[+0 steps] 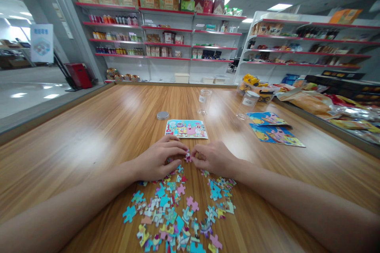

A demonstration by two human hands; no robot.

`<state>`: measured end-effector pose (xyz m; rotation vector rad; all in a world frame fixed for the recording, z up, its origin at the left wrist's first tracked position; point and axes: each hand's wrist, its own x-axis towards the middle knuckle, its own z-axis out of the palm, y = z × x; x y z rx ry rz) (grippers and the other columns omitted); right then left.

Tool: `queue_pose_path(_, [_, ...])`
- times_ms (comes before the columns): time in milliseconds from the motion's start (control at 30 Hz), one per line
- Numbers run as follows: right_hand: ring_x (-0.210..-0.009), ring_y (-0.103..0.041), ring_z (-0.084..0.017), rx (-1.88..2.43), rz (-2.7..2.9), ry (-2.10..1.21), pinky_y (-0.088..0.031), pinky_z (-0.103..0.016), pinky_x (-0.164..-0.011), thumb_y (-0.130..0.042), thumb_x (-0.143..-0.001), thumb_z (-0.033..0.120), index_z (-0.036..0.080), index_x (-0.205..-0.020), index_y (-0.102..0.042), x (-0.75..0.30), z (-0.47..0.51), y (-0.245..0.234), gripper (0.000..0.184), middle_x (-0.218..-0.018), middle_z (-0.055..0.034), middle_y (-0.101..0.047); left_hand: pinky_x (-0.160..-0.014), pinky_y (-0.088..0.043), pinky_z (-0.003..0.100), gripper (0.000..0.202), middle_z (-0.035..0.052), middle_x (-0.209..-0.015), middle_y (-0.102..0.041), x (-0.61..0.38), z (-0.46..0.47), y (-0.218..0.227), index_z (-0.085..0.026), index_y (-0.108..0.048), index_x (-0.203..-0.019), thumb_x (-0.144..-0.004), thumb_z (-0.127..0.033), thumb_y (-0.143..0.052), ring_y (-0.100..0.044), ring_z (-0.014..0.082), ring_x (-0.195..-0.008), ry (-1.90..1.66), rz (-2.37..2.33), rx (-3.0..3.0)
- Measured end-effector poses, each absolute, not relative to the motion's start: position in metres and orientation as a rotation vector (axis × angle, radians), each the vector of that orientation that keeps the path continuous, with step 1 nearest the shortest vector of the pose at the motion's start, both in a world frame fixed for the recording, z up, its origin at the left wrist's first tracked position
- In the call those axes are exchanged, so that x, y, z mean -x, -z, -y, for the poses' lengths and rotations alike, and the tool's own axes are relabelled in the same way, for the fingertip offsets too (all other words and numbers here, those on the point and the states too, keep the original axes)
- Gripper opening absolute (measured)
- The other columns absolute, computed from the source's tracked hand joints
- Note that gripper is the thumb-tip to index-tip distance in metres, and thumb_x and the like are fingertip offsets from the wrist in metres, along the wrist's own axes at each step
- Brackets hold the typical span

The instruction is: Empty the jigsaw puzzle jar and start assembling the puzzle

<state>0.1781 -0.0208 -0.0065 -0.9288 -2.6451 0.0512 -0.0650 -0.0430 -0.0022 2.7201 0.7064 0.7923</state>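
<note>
My left hand (160, 162) and my right hand (212, 158) meet at the middle of a wooden table (89, 142), fingers pinched together on small pink puzzle pieces (188, 156) held between them. Several loose jigsaw pieces (178, 213), mostly blue, pink and white, lie scattered just in front of my hands. A colourful cartoon reference picture (186, 129) lies flat just beyond my fingers.
A round metal lid (162, 115) and two clear plastic jars (204, 101) (247, 104) stand further back. Two more cartoon picture sheets (274, 128) lie at right, beside snack bags (308, 101) and a yellow toy truck (255, 83). Stocked store shelves (166, 35) line the back.
</note>
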Motion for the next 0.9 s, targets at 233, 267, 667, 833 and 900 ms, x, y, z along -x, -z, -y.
queue_pose_path(233, [-0.061,-0.061,-0.014,0.947,2.644,-0.04,-0.029,-0.023,-0.056,-0.06,-0.09,0.029,0.019,-0.092,-0.071,-0.1773,0.0215,0.0073,0.015,-0.07,-0.0012,-0.07,-0.109,-0.038,0.043,0.025,0.0063,-0.122,-0.066,0.0654,0.0435,0.0009,-0.019,-0.065,-0.117,-0.095,-0.017,-0.053,-0.052,0.022,-0.117,-0.779,-0.701,-2.715])
queue_pose_path(267, [-0.06,-0.061,-0.014,0.947,2.647,-0.038,-0.028,-0.023,-0.056,-0.059,-0.09,0.029,0.019,-0.093,-0.071,-0.1773,0.0216,0.0072,0.015,-0.069,-0.0012,-0.07,-0.109,-0.038,0.043,0.026,0.0064,-0.121,-0.066,0.0655,0.044,0.0006,-0.018,-0.065,-0.118,-0.095,-0.017,-0.053,-0.053,0.0216,-0.116,-0.782,-0.695,-2.711])
queue_pose_path(667, [-0.064,-0.064,-0.016,0.939,2.658,-0.035,-0.031,-0.024,-0.058,-0.06,-0.09,0.029,0.019,-0.093,-0.071,-0.1775,0.0219,0.0059,0.015,-0.073,-0.0024,-0.072,-0.108,-0.038,0.043,0.021,0.0065,-0.12,-0.067,0.0655,0.0437,0.0026,-0.018,-0.066,-0.11,-0.095,-0.015,-0.053,-0.055,0.0212,-0.114,-0.818,-0.657,-2.702])
queue_pose_path(833, [-0.064,-0.064,-0.015,0.93,2.648,-0.036,-0.031,-0.024,-0.058,-0.06,-0.089,0.029,0.019,-0.092,-0.07,-0.1779,0.0208,0.0075,0.015,-0.073,-0.0022,-0.071,-0.108,-0.039,0.043,0.021,0.0066,-0.119,-0.067,0.0652,0.0428,0.0023,-0.018,-0.067,-0.11,-0.094,-0.015,-0.053,-0.055,0.0212,-0.114,-0.818,-0.664,-2.698])
queue_pose_path(900, [-0.064,-0.065,-0.015,0.926,2.646,-0.034,-0.031,-0.024,-0.058,-0.061,-0.089,0.028,0.019,-0.092,-0.07,-0.1778,0.0207,0.0077,0.014,-0.073,-0.0023,-0.072,-0.109,-0.038,0.043,0.021,0.0066,-0.119,-0.067,0.0649,0.0427,0.002,-0.018,-0.067,-0.109,-0.094,-0.014,-0.053,-0.055,0.021,-0.114,-0.816,-0.663,-2.696])
